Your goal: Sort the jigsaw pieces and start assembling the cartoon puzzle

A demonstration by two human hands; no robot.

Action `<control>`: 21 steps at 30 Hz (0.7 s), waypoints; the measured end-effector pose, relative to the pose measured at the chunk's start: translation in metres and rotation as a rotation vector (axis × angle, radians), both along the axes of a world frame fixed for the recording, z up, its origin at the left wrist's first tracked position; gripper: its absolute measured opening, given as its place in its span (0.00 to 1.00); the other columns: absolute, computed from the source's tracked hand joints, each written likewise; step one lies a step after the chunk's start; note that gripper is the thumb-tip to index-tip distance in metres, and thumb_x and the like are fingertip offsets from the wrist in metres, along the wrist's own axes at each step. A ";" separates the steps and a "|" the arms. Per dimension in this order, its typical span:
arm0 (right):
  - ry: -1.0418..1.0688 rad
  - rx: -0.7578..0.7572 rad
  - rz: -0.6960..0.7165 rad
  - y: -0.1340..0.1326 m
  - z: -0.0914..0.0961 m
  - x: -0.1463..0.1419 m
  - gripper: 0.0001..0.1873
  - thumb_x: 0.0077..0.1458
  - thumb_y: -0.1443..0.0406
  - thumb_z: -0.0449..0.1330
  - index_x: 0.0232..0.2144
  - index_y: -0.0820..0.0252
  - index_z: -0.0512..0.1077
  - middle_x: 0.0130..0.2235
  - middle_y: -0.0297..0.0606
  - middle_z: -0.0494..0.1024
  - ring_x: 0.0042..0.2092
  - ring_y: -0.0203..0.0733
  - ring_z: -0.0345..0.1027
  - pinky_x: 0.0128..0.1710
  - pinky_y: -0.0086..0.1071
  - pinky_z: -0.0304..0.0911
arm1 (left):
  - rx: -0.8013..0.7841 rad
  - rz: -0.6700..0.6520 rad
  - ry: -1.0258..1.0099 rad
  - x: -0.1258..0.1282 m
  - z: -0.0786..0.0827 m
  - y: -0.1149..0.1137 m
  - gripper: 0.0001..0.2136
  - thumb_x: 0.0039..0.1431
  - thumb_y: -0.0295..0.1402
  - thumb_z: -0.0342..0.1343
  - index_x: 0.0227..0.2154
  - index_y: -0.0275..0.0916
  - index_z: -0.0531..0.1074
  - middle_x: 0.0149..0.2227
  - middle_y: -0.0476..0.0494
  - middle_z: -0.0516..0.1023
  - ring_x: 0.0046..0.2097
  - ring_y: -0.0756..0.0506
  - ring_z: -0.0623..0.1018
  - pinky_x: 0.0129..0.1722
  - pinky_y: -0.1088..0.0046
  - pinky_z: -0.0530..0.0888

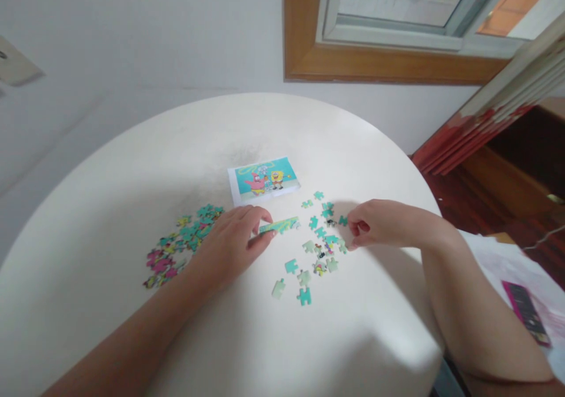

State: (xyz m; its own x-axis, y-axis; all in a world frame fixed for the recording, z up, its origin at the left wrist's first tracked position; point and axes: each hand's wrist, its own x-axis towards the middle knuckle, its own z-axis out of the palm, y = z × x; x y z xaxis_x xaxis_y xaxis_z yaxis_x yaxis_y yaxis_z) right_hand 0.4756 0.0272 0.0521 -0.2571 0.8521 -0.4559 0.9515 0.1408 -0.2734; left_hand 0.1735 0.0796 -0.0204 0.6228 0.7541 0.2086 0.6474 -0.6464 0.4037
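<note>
My left hand point(238, 232) rests on the table with thumb and index finger closed about the left end of a short strip of joined puzzle pieces point(286, 224). The strip is teal and yellow-green and lies flat. Over the right side of the loose puzzle pieces point(320, 232), my right hand point(375, 223) is curled, fingertips down near a teal piece point(343, 220) and a pale green one point(343, 246). Whatever its fingers hold is hidden. Behind the strip lies a printed picture sheet point(269, 179) with cartoon figures on teal.
A heap of teal, pink and yellow puzzle pieces point(189, 238) lies left of my left forearm. The white round table point(132, 167) meets a wall with a wood-framed window point(397, 62). A dark phone-like object with a pink edge point(527, 312) lies on white sheeting at right.
</note>
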 end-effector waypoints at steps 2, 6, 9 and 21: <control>0.030 -0.006 -0.005 0.001 0.000 0.005 0.08 0.48 0.61 0.69 0.23 0.57 0.75 0.23 0.31 0.74 0.24 0.34 0.61 0.25 0.30 0.51 | -0.002 -0.004 -0.005 0.000 -0.001 0.000 0.08 0.63 0.38 0.54 0.40 0.41 0.69 0.32 0.48 0.71 0.36 0.43 0.74 0.41 0.64 0.68; 0.138 0.027 0.005 0.002 0.003 0.008 0.02 0.52 0.65 0.64 0.31 0.54 0.78 0.28 0.31 0.78 0.28 0.35 0.66 0.27 0.29 0.55 | 0.005 -0.011 -0.010 -0.001 -0.002 0.000 0.09 0.63 0.39 0.54 0.40 0.40 0.70 0.31 0.48 0.70 0.36 0.43 0.74 0.41 0.64 0.68; 0.255 0.091 0.070 0.004 0.003 0.003 0.10 0.54 0.71 0.60 0.34 0.54 0.79 0.34 0.32 0.81 0.33 0.36 0.72 0.35 0.29 0.62 | 0.007 -0.004 -0.006 -0.001 -0.002 0.001 0.08 0.62 0.39 0.54 0.40 0.41 0.70 0.31 0.48 0.70 0.35 0.43 0.73 0.41 0.65 0.68; 0.359 0.179 0.129 0.009 -0.005 -0.008 0.13 0.56 0.72 0.57 0.35 0.55 0.81 0.37 0.35 0.83 0.36 0.39 0.75 0.38 0.30 0.65 | -0.007 0.003 -0.006 -0.001 -0.002 0.001 0.09 0.62 0.39 0.53 0.40 0.41 0.69 0.32 0.48 0.71 0.36 0.43 0.73 0.41 0.64 0.68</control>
